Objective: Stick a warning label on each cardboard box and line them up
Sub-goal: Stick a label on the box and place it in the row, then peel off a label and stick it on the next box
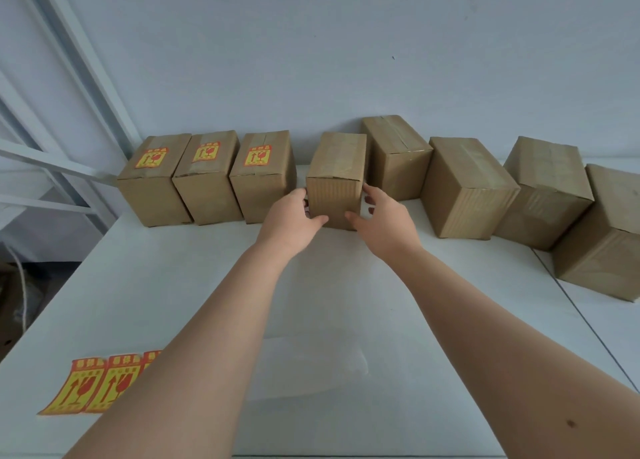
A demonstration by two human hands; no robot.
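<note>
box labels (151, 157): wineglass, up-arrow signs | label strip (93, 386): same | characters blurred

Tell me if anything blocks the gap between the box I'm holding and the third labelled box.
No object does: only bare table shows between the held box and the third labelled box. The left hand has its fingers in that gap; the right hand grips the other side.

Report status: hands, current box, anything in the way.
Gripping fourth box, unlabelled: left hand, right hand. Three labelled boxes lined up to its left, four bare boxes to its right. Nothing in the gap beside the row.
</note>
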